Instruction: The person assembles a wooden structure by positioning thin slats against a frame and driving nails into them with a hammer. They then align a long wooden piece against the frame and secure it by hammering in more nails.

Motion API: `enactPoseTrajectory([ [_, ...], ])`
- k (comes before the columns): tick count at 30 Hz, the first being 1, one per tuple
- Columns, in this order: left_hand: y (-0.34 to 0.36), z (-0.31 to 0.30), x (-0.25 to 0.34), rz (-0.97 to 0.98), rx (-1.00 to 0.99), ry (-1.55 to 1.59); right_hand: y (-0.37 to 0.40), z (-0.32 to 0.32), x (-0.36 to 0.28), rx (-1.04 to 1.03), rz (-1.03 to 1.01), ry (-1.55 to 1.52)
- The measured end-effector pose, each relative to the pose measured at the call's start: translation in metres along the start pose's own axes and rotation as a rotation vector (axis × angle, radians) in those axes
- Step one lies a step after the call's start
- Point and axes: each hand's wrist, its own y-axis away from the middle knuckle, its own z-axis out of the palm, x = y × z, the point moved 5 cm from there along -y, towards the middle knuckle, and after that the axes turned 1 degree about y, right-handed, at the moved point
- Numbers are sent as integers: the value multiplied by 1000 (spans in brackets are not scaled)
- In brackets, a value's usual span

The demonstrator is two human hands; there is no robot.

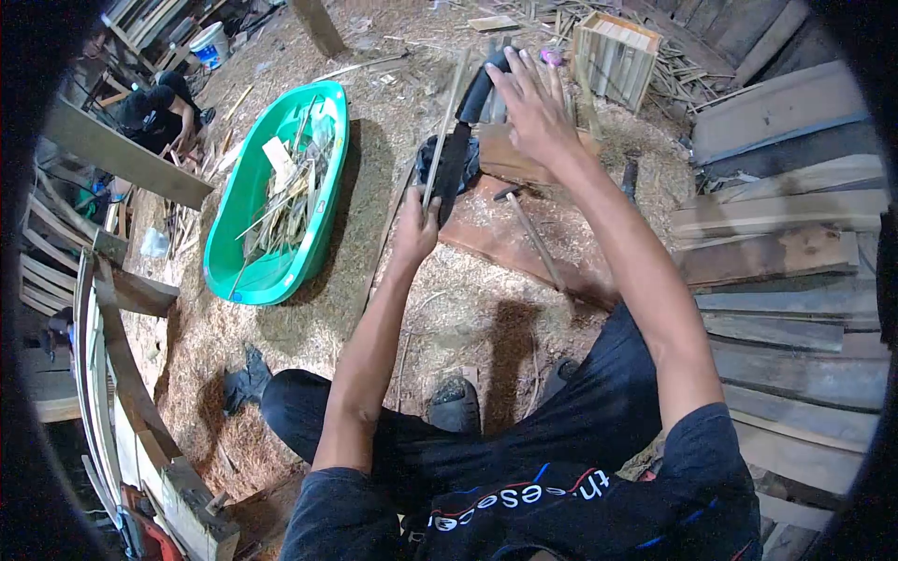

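Floor (449,318), strewn throughout with sawdust and shavings. Lying directly on it: a green tub (323,220) of cut strips at left, a reddish board (486,234) at centre, a slatted wooden crate (615,51) beyond, stacked planks (786,252) at right, and a white bucket (210,42) far left.

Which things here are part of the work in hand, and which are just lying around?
In use: thin stick in left hand; black-handled blade under right hand.
Lying about: hammer, green tub, slatted crate, white bucket.
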Motion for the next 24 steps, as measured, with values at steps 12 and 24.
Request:
enactPoseTrajectory([
  [12, -39, -15, 44, -12, 342, -121, 48, -6, 90, -661, 298, 46],
  [24, -89, 20, 67, -26, 157, 244, 30, -61, 61, 188, 641, -884],
])
